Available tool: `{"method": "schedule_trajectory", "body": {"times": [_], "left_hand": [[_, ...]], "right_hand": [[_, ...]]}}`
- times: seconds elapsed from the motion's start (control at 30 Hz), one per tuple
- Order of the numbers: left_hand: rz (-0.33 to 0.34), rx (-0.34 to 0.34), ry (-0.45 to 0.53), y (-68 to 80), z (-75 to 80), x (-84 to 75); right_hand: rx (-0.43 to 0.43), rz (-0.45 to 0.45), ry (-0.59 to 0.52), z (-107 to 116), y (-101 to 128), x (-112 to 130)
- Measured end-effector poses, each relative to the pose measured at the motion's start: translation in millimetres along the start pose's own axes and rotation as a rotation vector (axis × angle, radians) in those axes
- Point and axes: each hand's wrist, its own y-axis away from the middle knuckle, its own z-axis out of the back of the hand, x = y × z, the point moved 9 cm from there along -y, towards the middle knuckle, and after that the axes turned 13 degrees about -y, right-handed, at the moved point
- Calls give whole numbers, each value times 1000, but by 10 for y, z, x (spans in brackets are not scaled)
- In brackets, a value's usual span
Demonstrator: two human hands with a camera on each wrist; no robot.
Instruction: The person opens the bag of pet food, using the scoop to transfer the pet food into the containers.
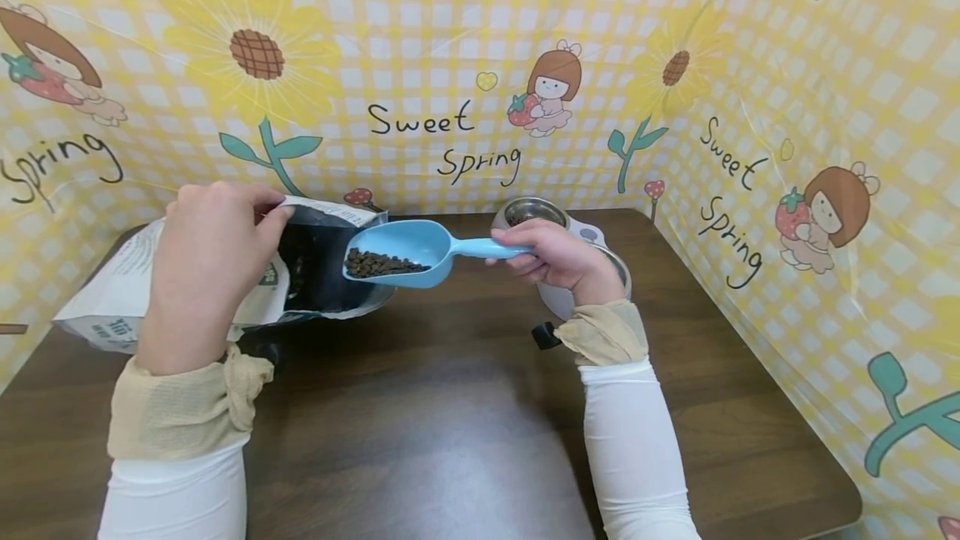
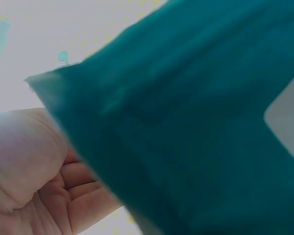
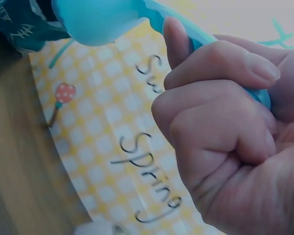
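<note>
Left hand (image 1: 206, 261): at 9 o'clock on the dark brown wooden table (image 1: 465, 432), fingers and thumb pinched on the upper lip of the white and teal pet-food bag (image 1: 135, 290), which lies on its side with its dark mouth held open toward 3 o'clock. The left wrist view shows the curled palm (image 2: 34, 186) against blurred teal bag material (image 2: 196, 122).

Centre: the light blue plastic scoop (image 1: 401, 250) is held level just outside the bag mouth, at its 3 o'clock, above the table. Its bowl carries a shallow load of small dark brown kibble pellets (image 1: 381, 263).

Right hand (image 1: 558, 255): clenched around the scoop handle, fingers wrapped under, confirmed in the right wrist view (image 3: 220, 127).

Behind the right hand, at its 12 o'clock, stands a white double pet feeder with steel bowls (image 1: 534, 212), partly hidden by the hand. A yellow checked "Sweet Spring" printed backdrop (image 1: 450, 65) encloses the table.
</note>
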Motion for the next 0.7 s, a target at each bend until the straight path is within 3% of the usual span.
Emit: {"method": "schedule_trajectory", "body": {"times": [0.2, 0.47, 0.7], "left_hand": [[-1, -2, 4, 13, 23, 6], [17, 37, 0, -1, -18, 5], [16, 30, 4, 7, -3, 29]], "right_hand": [[13, 39, -63, 235, 243, 99], [-21, 157, -127, 753, 678, 178], [-115, 160, -99, 1149, 1040, 140]]}}
